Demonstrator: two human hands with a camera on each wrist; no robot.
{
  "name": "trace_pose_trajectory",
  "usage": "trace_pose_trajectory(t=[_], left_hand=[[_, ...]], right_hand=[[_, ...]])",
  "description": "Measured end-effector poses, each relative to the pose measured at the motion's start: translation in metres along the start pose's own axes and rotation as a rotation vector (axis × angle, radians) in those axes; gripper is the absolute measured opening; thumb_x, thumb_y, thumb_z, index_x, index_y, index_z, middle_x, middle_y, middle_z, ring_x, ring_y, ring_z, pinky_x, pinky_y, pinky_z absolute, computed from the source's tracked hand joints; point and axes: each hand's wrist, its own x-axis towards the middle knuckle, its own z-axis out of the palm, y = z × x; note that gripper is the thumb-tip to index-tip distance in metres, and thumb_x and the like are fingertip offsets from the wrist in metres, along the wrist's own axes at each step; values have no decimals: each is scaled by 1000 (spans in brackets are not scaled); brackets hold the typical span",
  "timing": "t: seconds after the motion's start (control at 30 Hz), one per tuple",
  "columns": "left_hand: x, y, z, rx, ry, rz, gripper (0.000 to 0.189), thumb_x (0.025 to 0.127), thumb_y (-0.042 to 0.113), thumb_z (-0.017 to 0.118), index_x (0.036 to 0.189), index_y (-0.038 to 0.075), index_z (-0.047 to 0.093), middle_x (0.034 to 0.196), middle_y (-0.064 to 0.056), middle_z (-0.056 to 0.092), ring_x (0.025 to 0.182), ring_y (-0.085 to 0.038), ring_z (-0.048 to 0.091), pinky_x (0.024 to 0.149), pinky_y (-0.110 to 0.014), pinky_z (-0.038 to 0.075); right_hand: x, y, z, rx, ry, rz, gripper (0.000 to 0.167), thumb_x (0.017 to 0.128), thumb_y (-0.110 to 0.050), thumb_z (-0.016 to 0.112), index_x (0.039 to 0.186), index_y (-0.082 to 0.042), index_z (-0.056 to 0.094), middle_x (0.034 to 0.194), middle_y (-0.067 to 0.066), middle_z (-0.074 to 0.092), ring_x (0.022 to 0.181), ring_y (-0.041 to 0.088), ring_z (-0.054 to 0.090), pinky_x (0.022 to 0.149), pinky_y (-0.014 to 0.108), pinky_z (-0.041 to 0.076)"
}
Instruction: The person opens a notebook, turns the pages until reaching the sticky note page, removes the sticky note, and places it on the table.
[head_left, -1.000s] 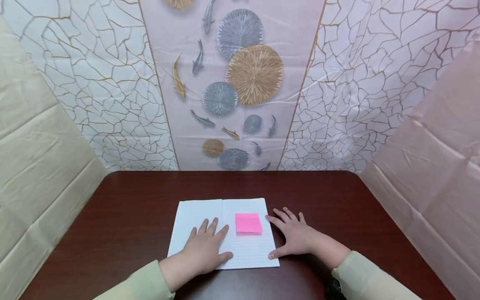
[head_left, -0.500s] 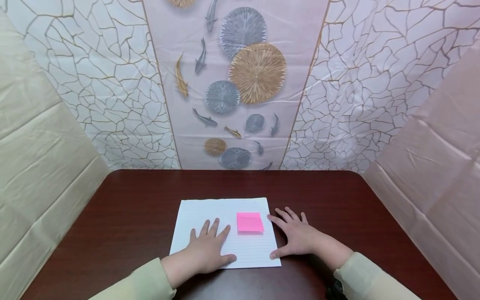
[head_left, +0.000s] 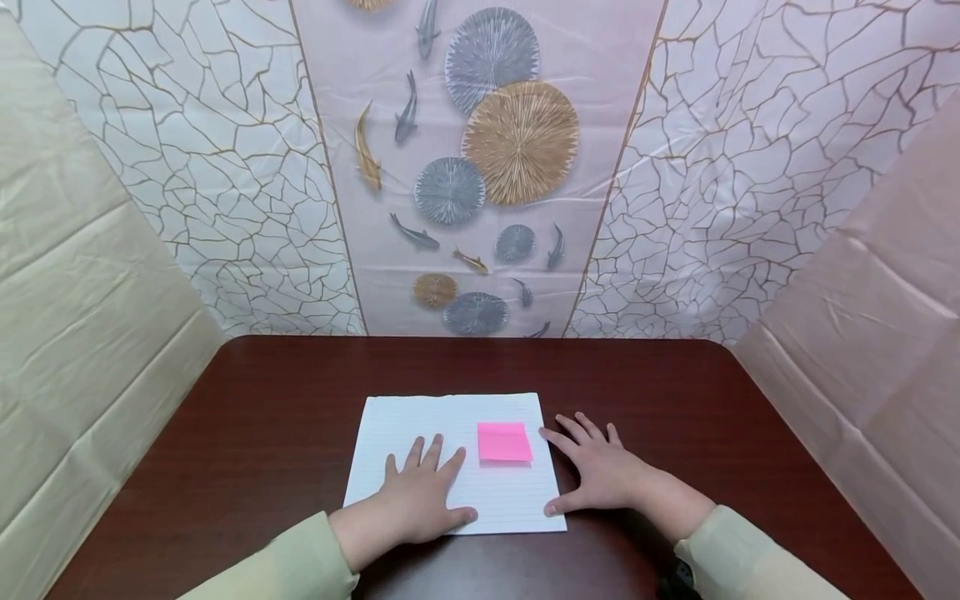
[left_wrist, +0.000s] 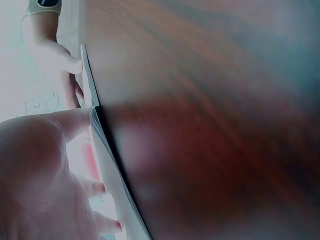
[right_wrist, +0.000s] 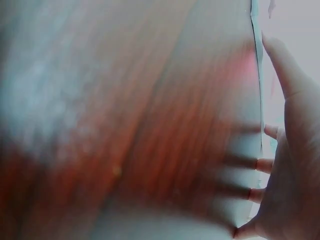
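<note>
An open lined notebook [head_left: 517, 508] lies flat on the dark brown table. Stuck on its right page is a pink sticky note [head_left: 504, 442], its lower edge slightly lifted. My left hand [head_left: 420, 500] rests on the notebook with the fingers spread, covering part of the left page and the centre fold. At the right edge, my right hand [head_left: 600, 475] has its thumb and index fingertips on the page margin, while its other fingertips touch the tabletop. In the left wrist view the left thumb and fingertips press on the notebook's pages [left_wrist: 107, 155]. Neither hand grips anything.
The dark wooden table [head_left: 262, 417] has a glossy surface and rounded far corners. Behind it hangs a patterned curtain [head_left: 465, 167] with fish and round leaves. Beige cloth panels [head_left: 82, 333] stand along both sides.
The whole head view has shifted slightly, so the scene sits a little further right and higher. Both hands, the notebook and the sticky note keep their places relative to each other.
</note>
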Motion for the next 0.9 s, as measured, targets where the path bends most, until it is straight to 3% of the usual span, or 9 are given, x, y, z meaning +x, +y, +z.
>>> trace_pose_trajectory(t=[0.13, 0.33, 0.53, 0.9], left_hand=[[1, 0, 0, 4, -1, 5, 85, 88, 66, 59, 155, 19, 35, 162, -19, 21, 147, -46, 14, 106, -76, 14], [1, -1, -1, 15, 8, 9, 86, 87, 66, 60, 154, 18, 37, 161, -20, 23, 146, -47, 16, 105, -76, 16], [3, -1, -1, 29, 6, 9, 86, 86, 67, 61, 154, 18, 39, 160, -20, 25, 145, -48, 18, 104, -77, 18], [3, 0, -2, 43, 13, 0, 86, 84, 67, 63, 152, 18, 42, 159, -20, 28, 144, -48, 21, 103, -77, 21]], right_hand=[[1, 0, -3, -32, -5, 3, 115, 63, -92, 56, 155, -28, 34, 160, 13, 27, 146, 45, 21, 103, 78, 19], [4, -5, -12, -166, 53, -34, 104, 68, -88, 58, 147, -22, 49, 151, 9, 44, 138, 35, 39, 107, 66, 29], [10, -19, -21, -303, 125, -121, 76, 78, -67, 69, 134, -15, 61, 134, 9, 57, 124, 31, 53, 101, 54, 41], [27, -50, -22, -556, 261, -322, 54, 80, -49, 77, 121, -17, 63, 125, 10, 61, 117, 32, 57, 99, 54, 45]])
